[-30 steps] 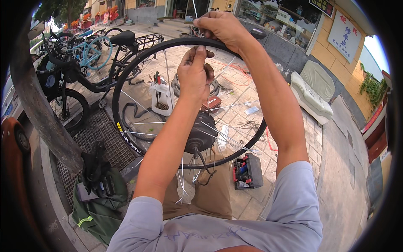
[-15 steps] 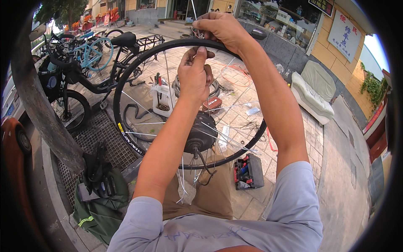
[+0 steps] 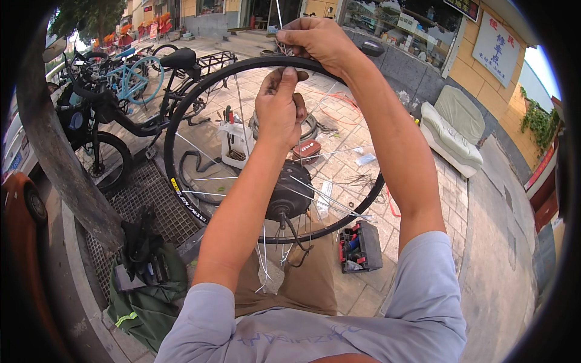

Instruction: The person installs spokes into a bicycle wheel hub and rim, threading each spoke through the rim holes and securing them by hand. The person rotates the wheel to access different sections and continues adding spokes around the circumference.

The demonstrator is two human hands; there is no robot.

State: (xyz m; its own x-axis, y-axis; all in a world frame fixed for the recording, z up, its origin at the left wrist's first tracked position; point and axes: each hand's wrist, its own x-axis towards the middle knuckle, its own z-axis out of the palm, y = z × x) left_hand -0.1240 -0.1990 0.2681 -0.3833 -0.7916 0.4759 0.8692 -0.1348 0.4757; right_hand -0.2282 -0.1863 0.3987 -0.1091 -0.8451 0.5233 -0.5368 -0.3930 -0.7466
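A black bicycle wheel rim (image 3: pixel 171 151) stands tilted before me, above my lap. Inside it is a dark hub motor (image 3: pixel 290 190) with a bent cable, and silver spokes (image 3: pixel 330 196) fan out, several with loose ends hanging below. My right hand (image 3: pixel 321 45) rests over the top of the rim, thumb and forefinger pinched on a thin silver spoke (image 3: pixel 278 11) that points upward. Just under the rim's top, my left hand (image 3: pixel 280 106) is closed, thumb against the curled fingers; whatever it grips is hidden.
An open black toolbox (image 3: pixel 360 247) sits right of my knees. Beyond the wheel are a white tool caddy (image 3: pixel 233 144) and a red-brown case (image 3: pixel 307 151). Parked bicycles (image 3: pixel 130 85), a tree trunk (image 3: pixel 66 151) and a green bag (image 3: pixel 151 302) line the left; a covered sofa (image 3: pixel 451 130) stands right.
Almost nothing differs. Both hands keep their places on the wheel, and the view has shifted very slightly.
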